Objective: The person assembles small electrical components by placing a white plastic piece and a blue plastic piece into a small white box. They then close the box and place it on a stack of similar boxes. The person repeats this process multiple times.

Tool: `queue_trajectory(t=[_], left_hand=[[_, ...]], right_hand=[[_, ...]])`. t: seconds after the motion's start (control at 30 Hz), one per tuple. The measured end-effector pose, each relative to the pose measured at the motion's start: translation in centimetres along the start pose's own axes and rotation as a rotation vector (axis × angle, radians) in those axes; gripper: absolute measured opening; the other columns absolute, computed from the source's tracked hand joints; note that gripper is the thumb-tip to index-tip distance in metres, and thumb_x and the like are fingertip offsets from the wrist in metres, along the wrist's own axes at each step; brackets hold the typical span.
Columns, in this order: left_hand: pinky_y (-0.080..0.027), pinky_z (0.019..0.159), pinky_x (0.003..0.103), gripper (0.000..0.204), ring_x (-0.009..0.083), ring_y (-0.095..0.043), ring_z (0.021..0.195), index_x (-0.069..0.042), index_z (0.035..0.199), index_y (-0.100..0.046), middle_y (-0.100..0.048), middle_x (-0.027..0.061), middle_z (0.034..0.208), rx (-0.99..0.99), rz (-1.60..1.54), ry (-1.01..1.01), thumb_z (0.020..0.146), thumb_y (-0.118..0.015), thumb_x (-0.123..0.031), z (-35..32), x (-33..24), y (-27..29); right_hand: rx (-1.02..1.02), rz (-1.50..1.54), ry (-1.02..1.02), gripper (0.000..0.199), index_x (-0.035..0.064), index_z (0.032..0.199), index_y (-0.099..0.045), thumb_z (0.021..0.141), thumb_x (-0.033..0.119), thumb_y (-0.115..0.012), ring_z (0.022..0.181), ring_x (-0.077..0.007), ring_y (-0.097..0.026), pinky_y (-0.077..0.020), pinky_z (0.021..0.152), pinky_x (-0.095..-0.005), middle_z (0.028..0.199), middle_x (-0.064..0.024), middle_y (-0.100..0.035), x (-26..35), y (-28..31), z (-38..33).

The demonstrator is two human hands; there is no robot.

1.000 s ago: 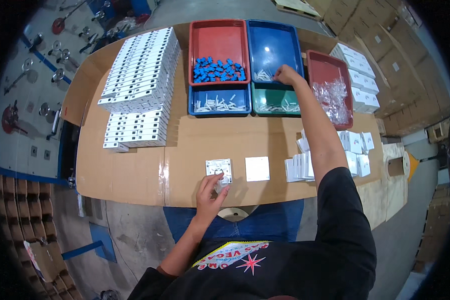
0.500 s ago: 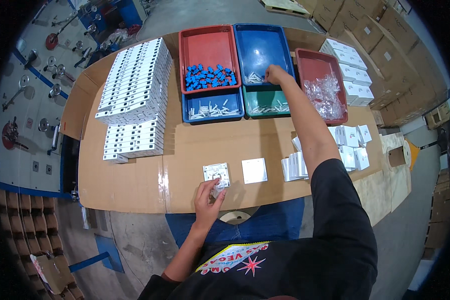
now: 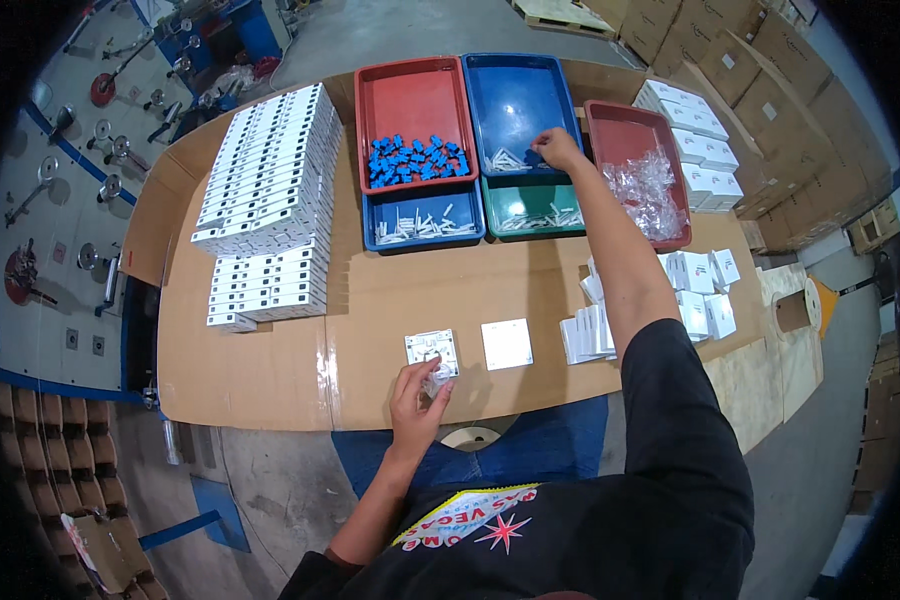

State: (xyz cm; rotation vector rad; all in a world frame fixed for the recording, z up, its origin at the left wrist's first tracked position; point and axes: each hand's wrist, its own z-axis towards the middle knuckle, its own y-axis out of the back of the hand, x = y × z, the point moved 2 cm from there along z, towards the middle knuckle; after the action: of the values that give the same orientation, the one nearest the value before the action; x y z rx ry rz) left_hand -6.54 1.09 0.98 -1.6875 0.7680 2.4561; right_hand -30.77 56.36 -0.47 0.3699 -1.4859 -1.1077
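My left hand is near the table's front edge, its thumb and fingers closed on a small clear plastic bag. Just beyond those fingertips lies a square white plate with fittings, partly covered by the bag. A plain white square plate rests to its right. Stretched far forward, my right hand is inside the upper blue tray, fingers pinched together beside small white sticks. Whatever sits between those fingertips is too small to make out.
Left stands a tall stack of white boxes. Near the trays are a red one with blue pieces, a lower blue one, a green one and a red one with clear bags. White packets lie right.
My right hand has shifted very slightly within the upper blue tray, its fingers lower toward the tray bottom. The left hand keeps its hold on the bag. The whole view has moved a little.
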Motion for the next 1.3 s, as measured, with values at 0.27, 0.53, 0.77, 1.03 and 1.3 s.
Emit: queue_trajectory(t=[0.27, 0.53, 0.77, 1.03, 1.3], left_hand=[[-0.053, 0.092, 0.035, 0.042, 0.0268, -0.067, 0.105, 0.001, 0.125, -0.068, -0.068, 0.0144, 0.112, -0.054, 0.031, -0.015, 0.085, -0.079, 0.000, 0.4, 0.3, 0.6], [-0.053, 0.090, 0.033, 0.044, 0.0242, -0.067, 0.103, -0.001, 0.126, -0.068, -0.068, 0.0133, 0.113, -0.057, -0.050, -0.020, 0.084, -0.081, -0.002, 1.4, -1.2, -0.4], [-0.054, 0.091, 0.036, 0.046, 0.0264, -0.068, 0.105, -0.002, 0.127, -0.069, -0.069, 0.0129, 0.116, -0.061, -0.112, -0.083, 0.084, -0.083, -0.008, 1.9, -2.0, -1.0], [-0.056, 0.086, 0.036, 0.044, 0.0282, -0.070, 0.103, -0.004, 0.125, -0.069, -0.068, 0.0119, 0.115, -0.104, -0.103, -0.134, 0.084, -0.083, -0.009, 1.1, -2.1, -0.4], [-0.053, 0.092, 0.035, 0.042, 0.0259, -0.067, 0.105, -0.001, 0.124, -0.068, -0.068, 0.0140, 0.116, -0.131, -0.096, -0.066, 0.084, -0.081, -0.005, 0.7, -1.1, 0.4]], right_hand=[[-0.034, 0.379, 0.002, 0.020, -0.0006, 0.105, -0.077, 0.095, 0.016, -0.072, 0.074, -0.0149, -0.064, -0.0508, 0.066, -0.0317, 0.083, -0.0074, -0.072, 5.5, 2.8, -5.1], [0.139, 0.637, -0.006, 0.019, 0.0025, 0.113, -0.074, 0.097, 0.012, -0.071, 0.074, -0.0053, -0.059, -0.0455, 0.065, -0.0205, 0.089, 0.0002, -0.071, 22.4, 6.0, -28.1], [0.215, 0.977, -0.159, 0.020, -0.0025, 0.116, -0.068, 0.096, -0.001, -0.071, 0.089, -0.0066, -0.063, -0.0501, 0.078, -0.0212, 0.102, -0.0041, -0.071, 25.0, -1.1, -38.9], [0.315, 0.970, -0.161, 0.015, -0.0017, 0.114, -0.068, 0.099, -0.001, -0.067, 0.087, -0.0055, -0.064, -0.0504, 0.075, -0.0208, 0.108, -0.0062, -0.074, 25.5, -2.4, -41.7], [0.238, 0.847, -0.094, 0.011, -0.0010, 0.110, -0.068, 0.100, 0.003, -0.066, 0.080, -0.0046, -0.063, -0.0488, 0.069, -0.0205, 0.100, -0.0064, -0.076, 24.1, -1.7, -38.4]])
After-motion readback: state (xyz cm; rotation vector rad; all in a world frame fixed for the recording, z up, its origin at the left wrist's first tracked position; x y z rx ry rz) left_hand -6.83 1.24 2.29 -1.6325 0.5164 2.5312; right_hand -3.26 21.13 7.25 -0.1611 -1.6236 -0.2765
